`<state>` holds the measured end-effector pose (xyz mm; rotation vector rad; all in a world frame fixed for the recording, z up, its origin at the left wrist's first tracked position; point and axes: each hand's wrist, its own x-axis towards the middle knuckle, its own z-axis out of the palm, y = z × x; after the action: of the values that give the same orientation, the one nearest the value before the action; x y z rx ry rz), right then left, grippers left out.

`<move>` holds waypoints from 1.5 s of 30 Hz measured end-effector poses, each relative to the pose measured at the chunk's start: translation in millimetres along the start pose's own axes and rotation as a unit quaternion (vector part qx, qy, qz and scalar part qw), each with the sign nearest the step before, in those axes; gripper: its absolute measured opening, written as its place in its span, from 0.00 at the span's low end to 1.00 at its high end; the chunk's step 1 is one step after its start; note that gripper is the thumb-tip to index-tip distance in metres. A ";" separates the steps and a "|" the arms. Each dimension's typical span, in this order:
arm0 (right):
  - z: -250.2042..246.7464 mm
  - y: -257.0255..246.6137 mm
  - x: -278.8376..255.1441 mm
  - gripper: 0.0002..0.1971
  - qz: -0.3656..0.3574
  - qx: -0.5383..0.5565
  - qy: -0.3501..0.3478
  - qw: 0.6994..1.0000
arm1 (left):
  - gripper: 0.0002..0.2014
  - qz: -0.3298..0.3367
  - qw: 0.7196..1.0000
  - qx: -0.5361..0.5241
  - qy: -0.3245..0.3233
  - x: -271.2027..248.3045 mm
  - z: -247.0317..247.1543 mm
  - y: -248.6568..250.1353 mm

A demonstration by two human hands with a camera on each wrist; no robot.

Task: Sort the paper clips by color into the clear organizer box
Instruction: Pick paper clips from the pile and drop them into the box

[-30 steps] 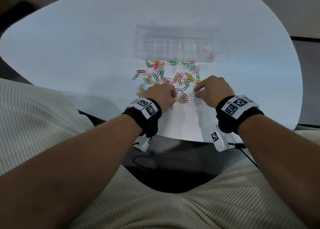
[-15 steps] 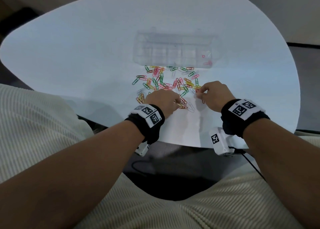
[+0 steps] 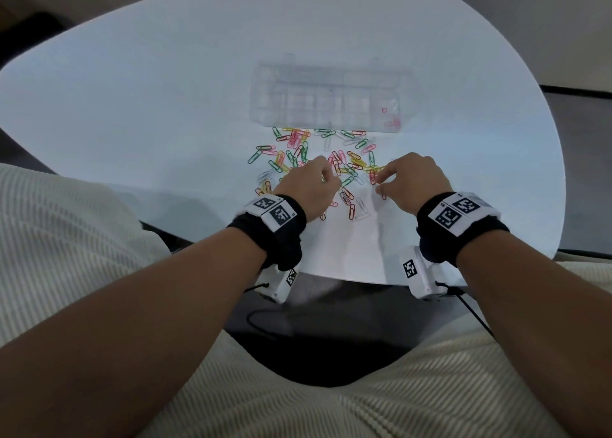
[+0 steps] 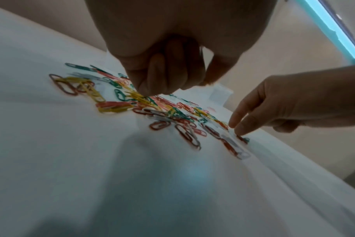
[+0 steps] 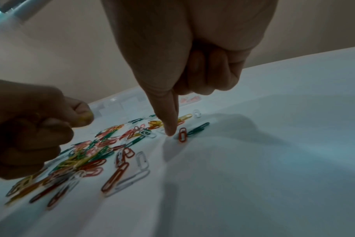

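A: We are curling our left hand (image 3: 309, 187) over the near-left part of the paper clips (image 3: 334, 164); its grip is bunched, a bit of yellow at the fingertips (image 5: 84, 117), but we cannot tell if it is holding a clip.

B: Our right hand (image 3: 409, 181) is keeping thumb and forefinger together, the tips coming down on the desk (image 3: 165, 106) just beside a red paper clip (image 5: 182, 135), nothing held.

A: The clips are lying scattered between us and the clear organizer box (image 3: 331, 96), which is sitting just beyond them with some pink clips (image 3: 392, 123) in its right end compartment.
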<state>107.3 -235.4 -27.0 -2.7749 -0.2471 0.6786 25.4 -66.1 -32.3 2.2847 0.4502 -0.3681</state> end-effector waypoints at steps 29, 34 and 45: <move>3.7 4.5 8.1 0.06 0.001 0.053 0.028 0.998 | 0.13 -0.054 0.953 -0.297 -0.026 8.7 -2.5 -2.2; 2.8 0.3 7.9 0.03 0.007 0.038 0.012 0.999 | 0.13 -0.100 0.927 -0.358 -0.049 13.5 -7.6 -6.2; 1.7 6.0 9.8 0.10 0.021 0.040 0.036 0.998 | 0.17 -0.080 0.946 -0.312 -0.036 6.8 -11.1 -1.2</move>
<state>115.6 -238.5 -34.4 -2.7279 -0.1444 0.5834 32.4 -55.8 -28.3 1.6189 0.6161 -0.3293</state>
